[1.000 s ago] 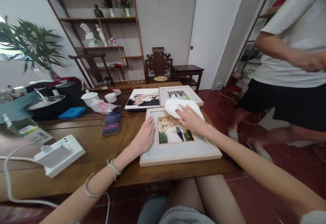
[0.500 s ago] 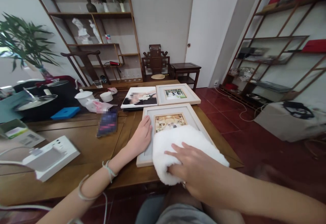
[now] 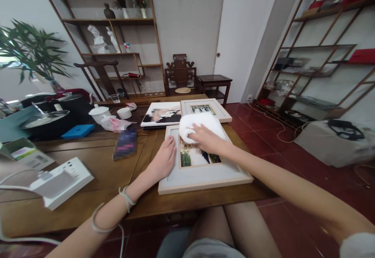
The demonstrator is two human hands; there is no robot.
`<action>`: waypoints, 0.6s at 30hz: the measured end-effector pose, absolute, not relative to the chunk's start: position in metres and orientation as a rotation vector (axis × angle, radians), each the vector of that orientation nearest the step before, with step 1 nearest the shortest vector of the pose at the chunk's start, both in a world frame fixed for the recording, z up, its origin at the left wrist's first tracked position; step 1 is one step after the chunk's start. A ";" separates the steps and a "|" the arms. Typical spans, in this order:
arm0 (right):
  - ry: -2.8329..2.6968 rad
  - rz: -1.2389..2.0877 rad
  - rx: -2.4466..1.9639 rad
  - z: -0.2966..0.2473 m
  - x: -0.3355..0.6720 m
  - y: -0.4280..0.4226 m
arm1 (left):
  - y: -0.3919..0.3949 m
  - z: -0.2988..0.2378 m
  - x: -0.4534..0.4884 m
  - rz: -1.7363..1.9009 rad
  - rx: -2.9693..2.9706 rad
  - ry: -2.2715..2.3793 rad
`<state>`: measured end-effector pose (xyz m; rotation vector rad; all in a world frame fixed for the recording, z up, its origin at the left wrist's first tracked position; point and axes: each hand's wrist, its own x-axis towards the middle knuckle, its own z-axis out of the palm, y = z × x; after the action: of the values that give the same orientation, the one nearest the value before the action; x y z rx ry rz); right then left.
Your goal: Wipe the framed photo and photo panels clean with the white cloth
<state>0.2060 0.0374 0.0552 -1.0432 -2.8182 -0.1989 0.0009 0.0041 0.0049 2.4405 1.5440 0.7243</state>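
Work with the white cloth (image 3: 206, 120) appears under way and unfinished. The cloth lies over the upper part of the near frame (image 3: 202, 185), hiding its far edge and the top of its photo (image 3: 199, 158); the lower photo and the lower border (image 3: 181, 178) are uncovered. Whether any part is finished cannot be judged (no dust or marks are legible). The right hand (image 3: 202, 137) bears down, fingers bent into the cloth and gripping it. The left hand (image 3: 165, 159) rests on the frame's left edge, fingers together; whether the thumb pinches cannot be told. The near frame lies flat on the tabletop (image 3: 101, 152), by its front edge. Beyond lie 1 pale frame (image 3: 202, 109) and 1 photo board (image 3: 166, 113), neither under a hand; their condition is undetermined.
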 end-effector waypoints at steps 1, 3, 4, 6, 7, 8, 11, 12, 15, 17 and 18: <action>-2.848 -0.184 -1.006 0.056 0.203 0.030 | 0.004 0.005 0.001 0.727 2.437 1.547; -2.901 -0.152 -0.940 0.058 0.200 0.006 | 0.005 0.004 0.001 0.735 2.429 1.553; -2.920 -0.133 -0.915 0.060 0.200 -0.011 | 0.006 0.003 0.001 0.738 2.427 1.554; -2.976 -0.056 -0.823 0.065 0.203 -0.044 | 0.006 0.002 0.001 0.738 2.426 1.554; -2.992 -0.009 -0.770 0.068 0.206 -0.058 | 0.007 0.002 0.001 0.736 2.427 1.553; -2.986 0.025 -0.746 0.071 0.210 -0.069 | 0.007 0.002 0.001 0.734 2.428 1.553; -2.968 0.224 -0.766 0.083 0.223 -0.077 | 0.007 0.001 0.002 0.723 2.439 1.551; -2.943 0.291 -0.798 0.087 0.229 -0.070 | 0.007 0.001 0.002 0.719 2.445 1.549; -2.759 0.262 -0.953 0.098 0.245 -0.031 | 0.006 0.002 0.002 0.716 2.461 1.548; -2.600 0.004 -1.090 0.104 0.251 0.001 | 0.006 0.003 0.001 0.718 2.469 1.546; -2.522 -0.133 -1.137 0.106 0.251 0.016 | 0.006 0.003 0.001 0.720 2.473 1.545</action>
<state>0.2512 0.0158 0.1056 -1.1373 -2.5221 -0.1329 0.0014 0.0055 0.0031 2.4732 1.5447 0.7196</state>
